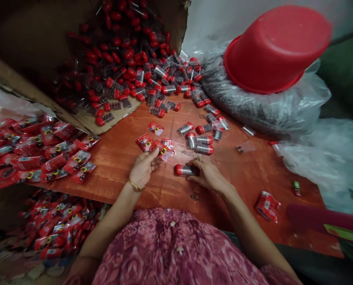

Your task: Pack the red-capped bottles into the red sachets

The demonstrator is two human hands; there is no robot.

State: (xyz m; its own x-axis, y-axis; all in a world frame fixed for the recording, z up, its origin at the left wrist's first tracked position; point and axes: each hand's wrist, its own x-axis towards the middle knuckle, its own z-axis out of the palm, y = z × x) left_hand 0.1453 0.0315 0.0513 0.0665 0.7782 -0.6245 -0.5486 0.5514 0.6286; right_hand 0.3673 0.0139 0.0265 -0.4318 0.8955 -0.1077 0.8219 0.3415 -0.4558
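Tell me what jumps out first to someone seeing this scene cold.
The big red tub lying upside down on a plastic bag at the top right catches the eye first. Next comes the flood of red-capped tubes spilling from a tipped cardboard box at the top left onto the wooden table. In the middle, the right hand holds one tube while the left hand touches small red packets.

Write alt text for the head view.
Over a reddish table, the right hand holds a small red-capped tube while the left hand touches red sachets. More tubes spill from a cardboard box; a red basin sits upside down on a plastic bag.
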